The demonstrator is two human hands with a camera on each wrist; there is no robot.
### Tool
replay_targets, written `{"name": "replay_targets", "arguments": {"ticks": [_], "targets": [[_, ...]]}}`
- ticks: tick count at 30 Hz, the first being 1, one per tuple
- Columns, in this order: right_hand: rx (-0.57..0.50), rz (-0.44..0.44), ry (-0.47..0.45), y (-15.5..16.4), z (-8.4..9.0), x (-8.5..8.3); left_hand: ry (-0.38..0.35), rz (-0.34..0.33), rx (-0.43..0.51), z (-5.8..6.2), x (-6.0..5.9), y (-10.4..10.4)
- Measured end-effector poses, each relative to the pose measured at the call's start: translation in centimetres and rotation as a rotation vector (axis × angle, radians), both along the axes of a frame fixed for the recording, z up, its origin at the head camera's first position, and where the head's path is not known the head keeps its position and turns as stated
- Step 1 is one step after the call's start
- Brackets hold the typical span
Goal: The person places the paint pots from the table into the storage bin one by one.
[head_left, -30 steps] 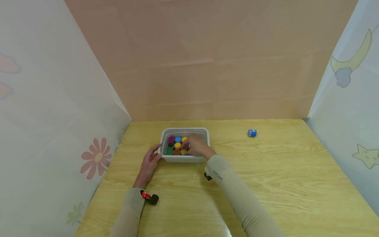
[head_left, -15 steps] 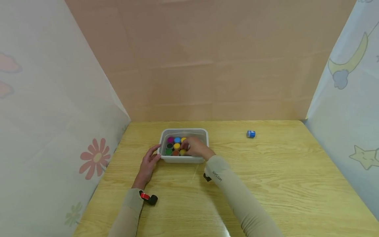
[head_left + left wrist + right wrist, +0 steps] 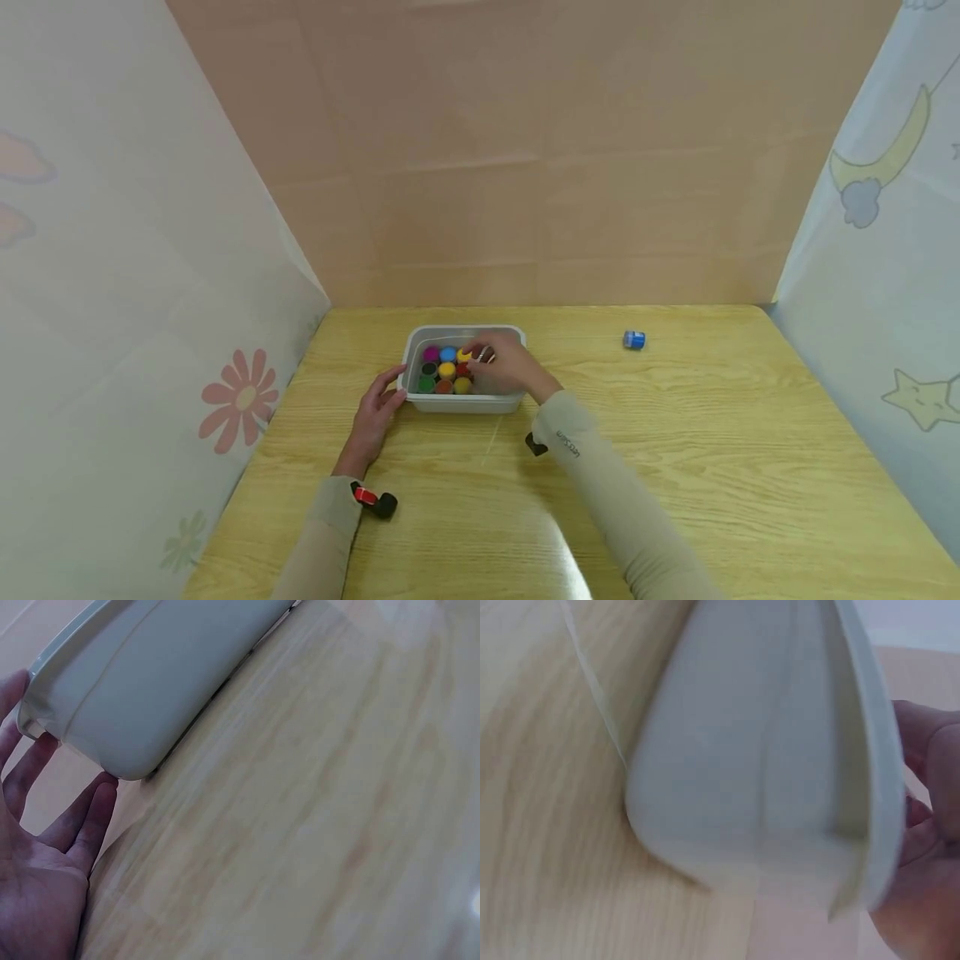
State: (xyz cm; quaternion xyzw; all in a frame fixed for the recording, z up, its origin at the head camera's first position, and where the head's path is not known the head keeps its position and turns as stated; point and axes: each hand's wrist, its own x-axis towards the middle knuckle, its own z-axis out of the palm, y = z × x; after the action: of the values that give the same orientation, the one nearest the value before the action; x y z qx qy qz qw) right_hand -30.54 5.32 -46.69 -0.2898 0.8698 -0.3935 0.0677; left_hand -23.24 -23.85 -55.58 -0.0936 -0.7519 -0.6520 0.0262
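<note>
A pale plastic container [image 3: 468,403] on the table holds small paint jars: purple [image 3: 431,354], light blue [image 3: 447,354], yellow, black, red [image 3: 463,369], green [image 3: 427,384], brown and mustard, set in rows at its left. My left hand [image 3: 373,417] grips the container's front-left corner; in the left wrist view its fingers reach under the rim and against the side. My right hand [image 3: 506,364] is inside the container's right part, blurred. A dark object with pale stripes [image 3: 485,354] shows between its thumb and forefinger; I cannot tell whether it is held.
A blue-capped paint jar [image 3: 634,339] lies on its side on the wooden table [image 3: 712,433], right of the container. A brown backdrop [image 3: 540,167] stands behind, with patterned pale panels left and right. Straps with small black devices circle both wrists.
My right hand has shifted right and back from the jars, its fingers spreading apart. The red jar it covered now shows. My left hand keeps its hold at the corner.
</note>
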Motion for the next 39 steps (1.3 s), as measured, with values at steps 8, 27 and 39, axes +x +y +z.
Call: {"name": "replay_targets", "arguments": {"ticks": [8,27,39], "targets": [[-0.104,-0.079,-0.004,4.6,1.2,-0.7,-0.001,-0.002,0.018,0.1,0.1,0.0],[-0.057,-0.415,0.017,21.0,-0.1,-2.8,0.023,-0.025,0.086,0.0,-0.1,0.6],[0.097,-0.475,-0.156,25.4,-2.5,-2.2,0.028,-0.016,0.068,0.2,0.3,0.7]]}}
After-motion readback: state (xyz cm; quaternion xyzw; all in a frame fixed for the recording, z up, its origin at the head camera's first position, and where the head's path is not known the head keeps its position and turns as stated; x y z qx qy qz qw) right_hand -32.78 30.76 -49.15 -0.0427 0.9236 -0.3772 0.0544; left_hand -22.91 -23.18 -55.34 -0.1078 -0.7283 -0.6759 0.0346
